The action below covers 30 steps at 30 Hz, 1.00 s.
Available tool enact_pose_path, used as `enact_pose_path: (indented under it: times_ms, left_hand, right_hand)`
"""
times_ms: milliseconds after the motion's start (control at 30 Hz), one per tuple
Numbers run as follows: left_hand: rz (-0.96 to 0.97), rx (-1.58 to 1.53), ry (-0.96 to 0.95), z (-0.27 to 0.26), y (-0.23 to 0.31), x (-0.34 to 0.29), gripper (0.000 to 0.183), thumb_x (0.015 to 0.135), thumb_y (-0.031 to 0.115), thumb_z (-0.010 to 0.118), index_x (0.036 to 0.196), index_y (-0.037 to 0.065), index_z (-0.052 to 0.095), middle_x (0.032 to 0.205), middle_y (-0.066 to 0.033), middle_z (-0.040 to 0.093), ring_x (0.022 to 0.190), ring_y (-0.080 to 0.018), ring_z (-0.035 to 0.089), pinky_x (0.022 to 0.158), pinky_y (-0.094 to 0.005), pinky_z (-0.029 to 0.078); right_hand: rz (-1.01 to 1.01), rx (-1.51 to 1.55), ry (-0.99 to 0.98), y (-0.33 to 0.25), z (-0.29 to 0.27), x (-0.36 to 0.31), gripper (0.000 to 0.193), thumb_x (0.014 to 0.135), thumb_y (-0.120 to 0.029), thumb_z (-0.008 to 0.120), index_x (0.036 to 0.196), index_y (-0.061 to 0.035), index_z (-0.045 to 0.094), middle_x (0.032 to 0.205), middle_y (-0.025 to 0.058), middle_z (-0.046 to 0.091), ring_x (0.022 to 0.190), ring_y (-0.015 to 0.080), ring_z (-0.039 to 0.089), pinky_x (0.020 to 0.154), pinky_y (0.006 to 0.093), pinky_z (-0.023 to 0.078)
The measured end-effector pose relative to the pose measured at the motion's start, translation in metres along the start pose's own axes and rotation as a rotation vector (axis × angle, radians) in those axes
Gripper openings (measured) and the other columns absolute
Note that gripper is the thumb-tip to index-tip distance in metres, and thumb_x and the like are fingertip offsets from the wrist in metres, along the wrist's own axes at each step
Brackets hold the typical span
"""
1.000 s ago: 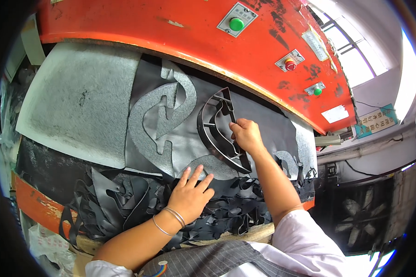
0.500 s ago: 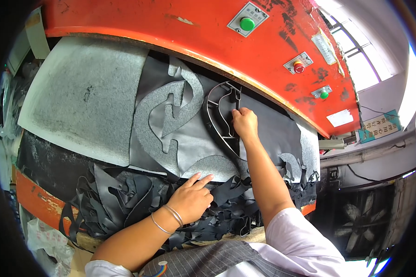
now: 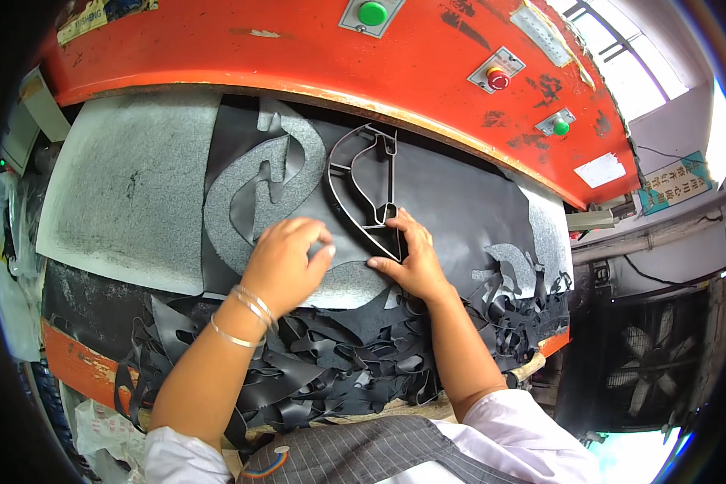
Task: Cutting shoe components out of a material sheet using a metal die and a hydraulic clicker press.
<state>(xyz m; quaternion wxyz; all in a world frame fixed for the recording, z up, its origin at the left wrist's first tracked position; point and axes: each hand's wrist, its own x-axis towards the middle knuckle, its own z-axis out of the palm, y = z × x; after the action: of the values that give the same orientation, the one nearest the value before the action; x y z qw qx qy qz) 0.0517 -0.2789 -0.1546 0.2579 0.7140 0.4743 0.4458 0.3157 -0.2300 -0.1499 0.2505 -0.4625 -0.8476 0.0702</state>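
A curved metal cutting die (image 3: 337, 198) lies on a black leather sheet (image 3: 460, 198) with curved cut-outs. My right hand (image 3: 415, 262) holds the die's near end, its thumb and fingers on either side of the pointed tip. To the left, my left hand (image 3: 286, 262) is over the cut part of the sheet. Its fingers are loosely bent and its thumb stands apart from the forefinger, with nothing seen between them. Under the leather is a pale, worn cutting board (image 3: 133, 189), which shows grey through the openings.
Black leather scraps (image 3: 339, 355) are heaped along the board's near edge. A red press beam (image 3: 427, 89) spans the far side, close behind the die, carrying green buttons (image 3: 373, 13) and a red knob (image 3: 498, 78). A fan (image 3: 649, 363) stands at the right.
My right hand has slid from the die's straight side to its near tip. My left hand has risen from the board's near edge, moving left and farther in over the leather.
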Motion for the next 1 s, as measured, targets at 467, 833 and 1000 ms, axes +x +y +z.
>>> enact_pose_path:
  times_ms: [467, 833, 1000]
  left_hand:
    - [0.103, 0.296, 0.105, 0.022, -0.055, 0.059, 0.014, 0.08, 0.008, 0.057, 0.094, 0.01, 0.056, 0.135, -0.0116, 0.058, 0.137, -0.029, 0.041, 0.115, -0.0482, 0.021]
    - [0.093, 0.26, 0.153, 0.023, -0.05, 0.059, 0.012, 0.082, 0.004, 0.052, 0.093, 0.009, 0.056, 0.133, -0.0111, 0.059, 0.135, -0.0283, 0.043, 0.116, -0.0454, 0.023]
    - [0.106, 0.234, 0.167, 0.02, -0.052, 0.061, 0.011, 0.081, 0.003, 0.052, 0.087, 0.01, 0.058, 0.127, -0.0099, 0.064, 0.131, -0.0272, 0.048, 0.115, -0.0455, 0.025]
  right_hand:
    - [-0.017, 0.135, 0.055, 0.017, 0.004, -0.015, 0.059, 0.069, -0.025, 0.085, 0.117, -0.0073, 0.057, 0.14, 0.0248, 0.048, 0.135, 0.0386, 0.042, 0.111, 0.047, 0.032]
    - [-0.026, -0.019, -0.124, 0.016, -0.019, -0.027, 0.086, 0.077, -0.032, 0.075, 0.146, -0.0003, 0.035, 0.147, 0.0229, 0.041, 0.141, 0.034, 0.034, 0.117, 0.0498, 0.017]
    - [-0.092, -0.04, -0.152, 0.022, -0.014, -0.027, 0.078, 0.078, -0.029, 0.071, 0.144, -0.0003, 0.039, 0.147, 0.0244, 0.039, 0.139, 0.0346, 0.036, 0.116, 0.0509, 0.017]
